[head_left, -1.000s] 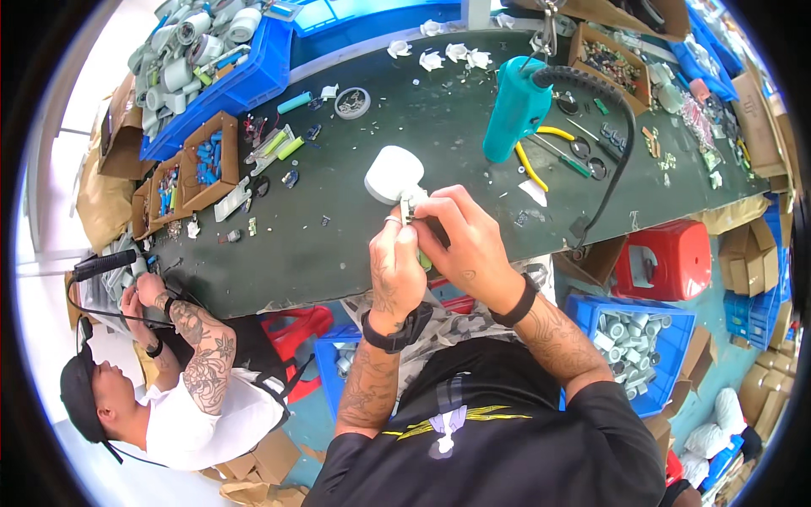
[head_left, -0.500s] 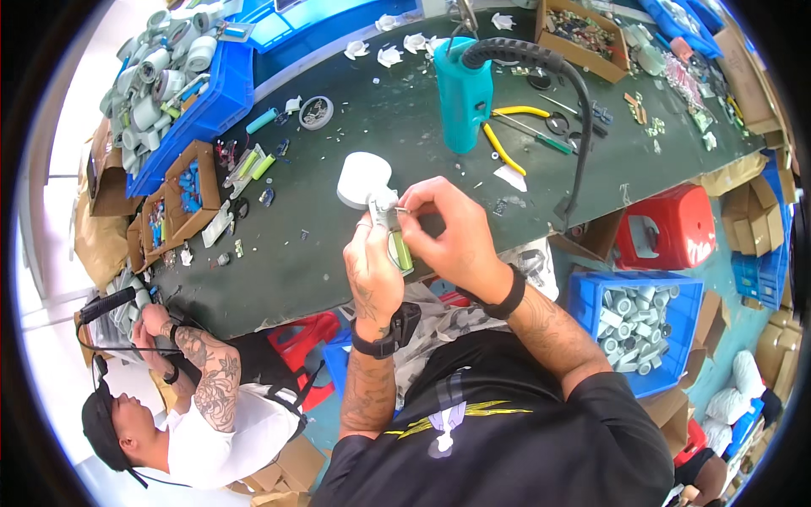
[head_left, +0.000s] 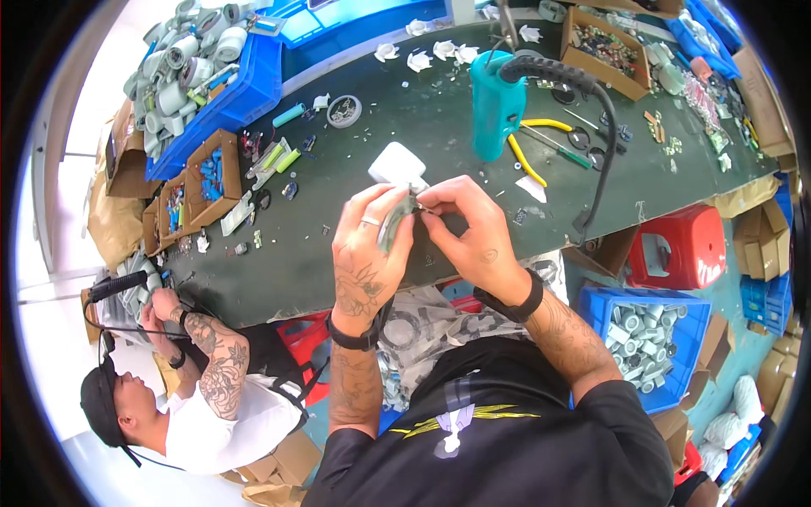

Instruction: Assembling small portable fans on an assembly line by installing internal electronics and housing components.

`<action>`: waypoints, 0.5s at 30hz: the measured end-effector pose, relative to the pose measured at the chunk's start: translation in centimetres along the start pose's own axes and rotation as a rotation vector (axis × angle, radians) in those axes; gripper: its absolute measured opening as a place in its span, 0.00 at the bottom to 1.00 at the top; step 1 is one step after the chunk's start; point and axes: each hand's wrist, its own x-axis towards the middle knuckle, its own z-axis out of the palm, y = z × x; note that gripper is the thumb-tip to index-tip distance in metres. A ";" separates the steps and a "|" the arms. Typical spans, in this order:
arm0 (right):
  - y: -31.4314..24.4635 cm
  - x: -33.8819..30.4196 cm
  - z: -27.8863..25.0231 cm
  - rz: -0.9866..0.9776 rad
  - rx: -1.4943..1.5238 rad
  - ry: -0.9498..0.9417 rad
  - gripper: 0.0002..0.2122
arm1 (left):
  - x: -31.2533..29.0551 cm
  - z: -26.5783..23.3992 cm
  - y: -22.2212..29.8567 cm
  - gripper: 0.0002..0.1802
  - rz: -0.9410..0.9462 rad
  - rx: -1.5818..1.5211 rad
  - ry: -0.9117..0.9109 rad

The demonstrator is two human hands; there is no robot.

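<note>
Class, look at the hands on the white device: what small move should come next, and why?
Probably the left hand should steady the white device before the right hand pushes or pulls anything. The left wraps around its lower part, while the right pinches close to its side; what lies in that pinch is too small to make out, so a firm hold seems wise.

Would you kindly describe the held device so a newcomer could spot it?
Start at the dark green workbench; the left hand and right hand meet over its near side. The white-headed device projects beyond them, its smooth head looking bigger than the pronged white pieces farther back.
</note>
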 end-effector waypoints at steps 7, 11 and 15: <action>-0.1 -0.2 -0.3 0.094 0.274 0.052 0.12 | -2.8 0.7 1.8 0.08 -0.533 -0.326 -0.058; -0.3 -0.1 -1.1 0.081 0.276 -0.047 0.13 | -3.6 0.6 2.1 0.12 -0.498 -0.099 -0.181; 0.3 -0.1 -0.9 0.045 0.171 -0.135 0.15 | -3.2 0.4 1.2 0.11 -0.486 -0.115 0.056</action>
